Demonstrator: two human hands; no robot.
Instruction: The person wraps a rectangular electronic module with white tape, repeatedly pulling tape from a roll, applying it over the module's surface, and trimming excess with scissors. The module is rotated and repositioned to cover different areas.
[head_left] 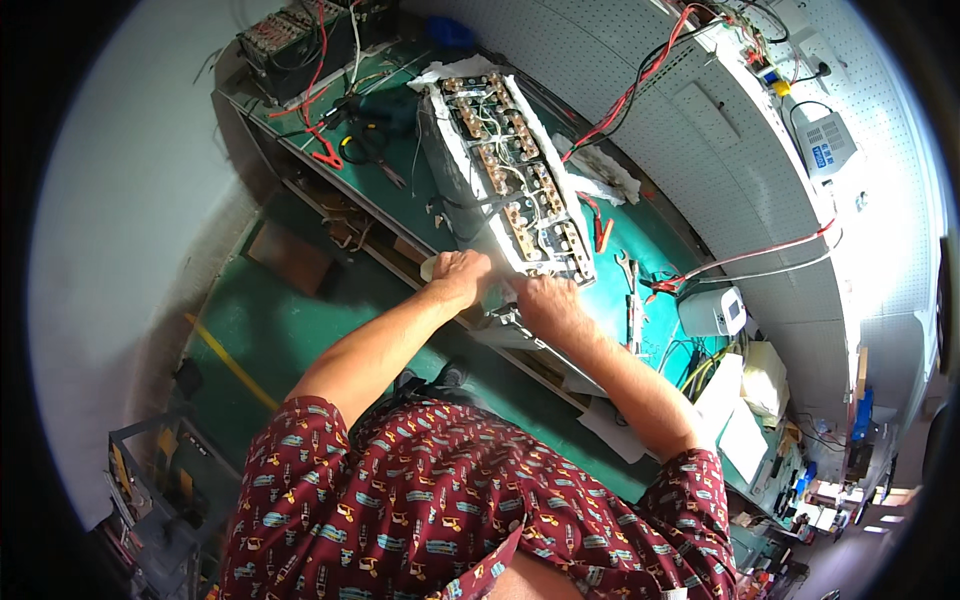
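Note:
A long battery pack (507, 170) lies on the green bench, its top showing copper bars, bolts and thin white wires. White padding and clear film wrap its sides. My left hand (463, 277) is closed at the pack's near left corner; a pale, rounded edge sticks out beside it, too little of it showing to name. My right hand (549, 303) is closed against the pack's near end, fingers curled under and hidden. Glossy film seems to lie between the two hands, but glare blurs it. A black strap or cable crosses the pack's left side.
Scissors (372, 160) and a red clamp (327, 155) lie left of the pack. To the right are wrenches (632, 300), red clips (664, 287) and a white device (712, 313). Another battery (300, 50) stands at the far left. A pegboard wall (700, 130) borders the bench.

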